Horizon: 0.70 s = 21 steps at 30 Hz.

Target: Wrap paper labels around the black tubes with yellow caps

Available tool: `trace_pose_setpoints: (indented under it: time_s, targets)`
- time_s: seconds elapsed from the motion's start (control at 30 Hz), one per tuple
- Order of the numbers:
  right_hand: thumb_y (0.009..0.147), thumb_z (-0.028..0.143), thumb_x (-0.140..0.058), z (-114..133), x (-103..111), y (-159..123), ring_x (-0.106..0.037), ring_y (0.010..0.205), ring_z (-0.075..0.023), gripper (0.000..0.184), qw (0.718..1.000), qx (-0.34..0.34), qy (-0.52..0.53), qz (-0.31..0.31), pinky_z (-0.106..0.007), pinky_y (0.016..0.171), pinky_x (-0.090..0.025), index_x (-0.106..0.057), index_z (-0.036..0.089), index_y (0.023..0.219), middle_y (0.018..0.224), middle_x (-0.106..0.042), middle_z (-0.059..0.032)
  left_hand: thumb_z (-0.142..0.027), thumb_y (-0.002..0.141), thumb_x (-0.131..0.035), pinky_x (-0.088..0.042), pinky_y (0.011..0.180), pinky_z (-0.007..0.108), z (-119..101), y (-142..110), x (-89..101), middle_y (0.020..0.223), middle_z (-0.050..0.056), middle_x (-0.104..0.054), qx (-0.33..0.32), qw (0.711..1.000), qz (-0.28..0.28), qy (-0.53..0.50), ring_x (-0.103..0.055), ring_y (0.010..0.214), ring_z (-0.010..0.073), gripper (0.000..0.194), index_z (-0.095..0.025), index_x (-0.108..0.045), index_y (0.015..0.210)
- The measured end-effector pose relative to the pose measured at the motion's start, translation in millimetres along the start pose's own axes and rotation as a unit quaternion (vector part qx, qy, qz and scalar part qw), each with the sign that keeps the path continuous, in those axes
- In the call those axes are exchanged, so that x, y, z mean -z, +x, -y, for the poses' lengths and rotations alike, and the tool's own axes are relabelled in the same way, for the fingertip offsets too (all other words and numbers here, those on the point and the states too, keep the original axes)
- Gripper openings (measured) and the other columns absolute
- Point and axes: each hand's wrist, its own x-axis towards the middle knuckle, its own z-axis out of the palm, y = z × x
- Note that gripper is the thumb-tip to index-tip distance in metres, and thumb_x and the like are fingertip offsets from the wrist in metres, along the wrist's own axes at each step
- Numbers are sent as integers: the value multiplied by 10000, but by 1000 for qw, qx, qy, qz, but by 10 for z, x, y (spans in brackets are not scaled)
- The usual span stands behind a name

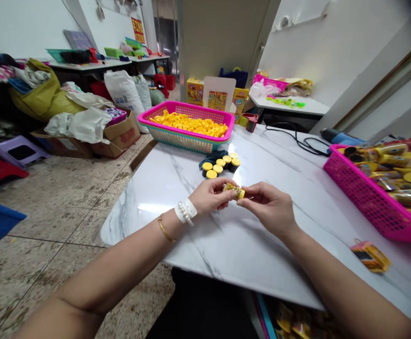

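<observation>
In front of me, above the marble-patterned table [187, 221], both hands are closed on one small yellow tube [234, 190] with a printed, shiny wrap. My left hand [215, 194] grips its body between thumb and fingers. The fingertips of my right hand [267, 205] pinch its right end, where a plain yellow part shows. Just beyond my hands stand several small black pots with yellow lids [218, 168], beside a dark cloth [213, 157]. A pink-rimmed basket [145, 114] holding loose yellow plastic pieces [191, 123] is farther back.
At right, a pink basket [371, 207] is filled with yellow tubes [410, 197]. A small yellow packet [371, 255] lies near my right forearm. A black cable [299, 136] and a red cup-like item [251, 121] are at the back, near yellow printed boxes [195, 91].
</observation>
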Motion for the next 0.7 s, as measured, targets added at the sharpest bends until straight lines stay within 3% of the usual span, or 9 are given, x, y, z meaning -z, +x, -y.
trace_pose_setpoints:
  time_s: [0.1,0.2,0.3,0.37,0.47,0.6,0.7]
  targets:
    - [656,401,-877,-22,-79,5,-719,656,-197,327,984,-140,106,17,-384,680,-641,-743,170,845,729,-753,-49,-420,753,-780,-361,455,183,-20,7,13,620,-36,-576,-30,997,-6,66,-469,475,54,392,-136,-675,1002]
    - [676,418,-867,-44,-79,38,-714,640,-179,348,972,-185,143,31,-370,680,-638,-746,158,873,728,-749,-47,-496,738,-774,-381,434,189,-12,19,18,611,-30,-585,-15,998,-8,61,-507,462,71,439,-140,-664,970]
    - [724,414,-839,-66,-7,82,-711,657,-165,403,974,-161,155,48,-373,687,-644,-737,194,1046,791,-729,-22,-616,727,-737,-331,364,186,16,33,-1,598,-19,-596,33,999,-14,12,-494,398,69,495,-146,-627,837]
    - [738,382,-836,-83,44,99,-727,757,-170,432,975,-130,156,88,-393,763,-650,-724,238,1130,969,-712,-31,-671,743,-692,-260,321,180,29,36,-12,576,-13,-595,73,997,-27,-2,-449,346,51,536,-141,-616,769]
    - [749,321,-833,-115,77,95,-730,811,-168,295,974,-92,161,130,-400,799,-657,-764,253,1028,1130,-638,-34,-716,774,-626,-208,294,178,24,33,-11,536,-6,-583,127,991,-13,-24,-410,313,42,597,-120,-648,775]
    - [768,309,-817,-140,76,73,-696,629,-123,165,973,-89,194,87,-350,588,-665,-746,232,895,1021,-622,-9,-627,712,-758,-346,358,160,0,30,13,637,29,-661,126,986,46,-98,-535,410,67,526,-135,-644,857]
    - [766,334,-817,-121,88,64,-699,693,-129,214,972,-104,186,97,-368,624,-675,-729,236,936,1141,-608,-30,-548,658,-840,-367,383,152,2,37,19,647,20,-659,119,986,39,-113,-538,432,57,500,-132,-644,856]
